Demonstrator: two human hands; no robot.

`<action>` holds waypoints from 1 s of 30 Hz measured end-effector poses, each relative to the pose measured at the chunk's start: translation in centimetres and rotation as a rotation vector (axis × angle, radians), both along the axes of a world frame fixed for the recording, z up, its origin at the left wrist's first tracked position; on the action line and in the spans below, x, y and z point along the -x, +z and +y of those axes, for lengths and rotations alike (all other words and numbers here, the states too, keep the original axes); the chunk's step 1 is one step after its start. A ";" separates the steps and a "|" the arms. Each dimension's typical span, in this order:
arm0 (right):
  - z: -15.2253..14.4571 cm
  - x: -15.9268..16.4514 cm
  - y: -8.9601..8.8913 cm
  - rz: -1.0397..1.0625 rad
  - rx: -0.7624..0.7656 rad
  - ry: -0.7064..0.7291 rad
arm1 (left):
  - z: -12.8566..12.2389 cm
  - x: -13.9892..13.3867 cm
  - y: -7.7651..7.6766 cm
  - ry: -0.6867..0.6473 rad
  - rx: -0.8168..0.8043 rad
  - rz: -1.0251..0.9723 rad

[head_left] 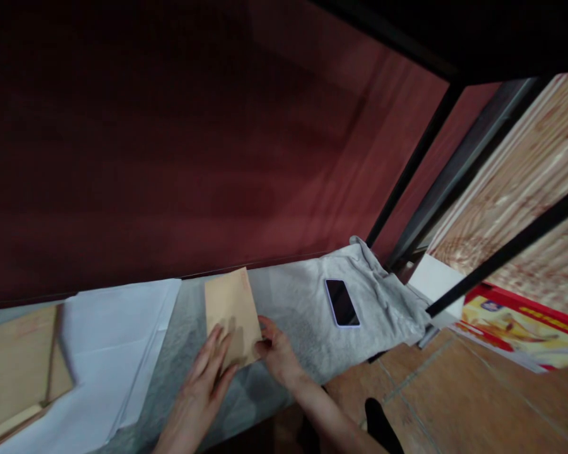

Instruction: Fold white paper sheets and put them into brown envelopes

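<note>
A tan paper envelope [231, 302] with faint red print near its top right corner lies on the grey cloth, slightly tilted. My left hand [208, 372] rests on its lower left part, fingers stretched out over the paper and thumb apart. At the lower right edge, my right hand [277, 353] pinches the envelope between thumb and curled fingers. A phone [342, 302] with a dark screen and pale purple rim lies to the right of my right hand.
White paper sheets [118, 334] and a stack of tan envelopes [19, 359] lie at the left on the grey cloth [298, 284]. A dark red panel [218, 176] stands behind. Black frame bars [416, 164] rise at the right, beside a red and yellow box [525, 328] on the tiled floor [421, 384].
</note>
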State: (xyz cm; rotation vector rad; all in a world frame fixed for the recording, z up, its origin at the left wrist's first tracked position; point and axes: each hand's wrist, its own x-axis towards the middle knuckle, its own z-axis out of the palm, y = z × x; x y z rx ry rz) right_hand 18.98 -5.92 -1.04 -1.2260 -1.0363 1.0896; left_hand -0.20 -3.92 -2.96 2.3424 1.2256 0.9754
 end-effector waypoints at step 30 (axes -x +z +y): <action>0.5 -3.0 0.4 -0.368 0.302 -0.141 | 0.6 -3.4 3.6 0.122 1.107 -0.585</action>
